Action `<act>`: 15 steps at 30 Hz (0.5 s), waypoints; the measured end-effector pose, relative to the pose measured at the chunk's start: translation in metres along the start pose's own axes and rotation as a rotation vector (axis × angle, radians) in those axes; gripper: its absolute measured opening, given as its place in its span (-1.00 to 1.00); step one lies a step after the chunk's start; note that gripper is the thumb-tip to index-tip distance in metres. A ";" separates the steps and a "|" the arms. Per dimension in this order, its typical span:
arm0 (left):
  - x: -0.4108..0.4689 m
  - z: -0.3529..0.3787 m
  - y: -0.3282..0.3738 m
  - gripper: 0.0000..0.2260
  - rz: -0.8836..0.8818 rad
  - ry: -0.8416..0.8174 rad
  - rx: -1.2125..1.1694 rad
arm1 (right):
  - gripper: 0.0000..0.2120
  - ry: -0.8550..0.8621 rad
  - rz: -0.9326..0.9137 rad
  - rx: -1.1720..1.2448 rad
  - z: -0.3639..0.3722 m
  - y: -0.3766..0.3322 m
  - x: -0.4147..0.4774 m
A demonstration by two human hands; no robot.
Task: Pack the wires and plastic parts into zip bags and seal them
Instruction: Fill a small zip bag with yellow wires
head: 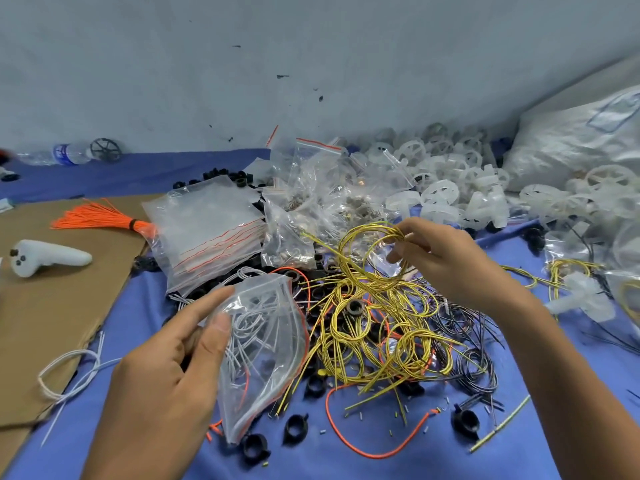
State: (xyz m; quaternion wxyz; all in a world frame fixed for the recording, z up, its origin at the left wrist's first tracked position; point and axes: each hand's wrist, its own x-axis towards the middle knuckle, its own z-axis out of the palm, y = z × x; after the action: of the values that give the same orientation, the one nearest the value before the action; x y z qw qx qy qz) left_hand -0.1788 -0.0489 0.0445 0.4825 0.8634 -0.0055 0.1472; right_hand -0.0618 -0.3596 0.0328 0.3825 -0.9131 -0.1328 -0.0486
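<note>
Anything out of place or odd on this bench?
Two non-parts: a white handheld controller lies on the cardboard at left, and a water bottle lies on its side at back left. Wire offcuts are scattered on the blue cloth.

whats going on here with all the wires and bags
A person is packing wires into zip bags at a table covered in blue cloth. The left hand holds a clear zip bag with white wires inside. The right hand pinches a yellow wire coil lifted just above the yellow wire pile, not yet in the bag. A stack of empty zip bags lies behind, white plastic wheels are heaped further back, and black rings are scattered around.
</note>
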 end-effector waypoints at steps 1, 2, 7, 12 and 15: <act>0.000 0.000 0.001 -0.73 -0.004 -0.001 0.001 | -0.92 0.004 0.000 0.051 -0.001 0.001 -0.001; 0.000 0.000 0.002 -0.73 -0.004 -0.002 0.007 | -0.91 0.004 -0.001 0.102 -0.002 0.001 -0.003; 0.000 0.002 0.000 -0.71 0.024 -0.005 0.041 | -0.86 0.010 -0.012 0.278 -0.003 0.008 -0.009; 0.001 0.004 -0.004 -0.74 0.019 -0.015 0.052 | -0.83 0.041 0.108 0.262 0.008 0.013 -0.003; 0.002 0.006 -0.006 -0.72 0.020 -0.008 0.053 | -0.74 0.042 0.151 -0.244 0.017 0.018 0.000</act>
State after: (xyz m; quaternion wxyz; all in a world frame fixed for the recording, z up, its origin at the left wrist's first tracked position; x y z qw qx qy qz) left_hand -0.1742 -0.0501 0.0371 0.4581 0.8763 -0.0122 0.1489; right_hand -0.0570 -0.3596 0.0087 0.2741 -0.9589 -0.0487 -0.0546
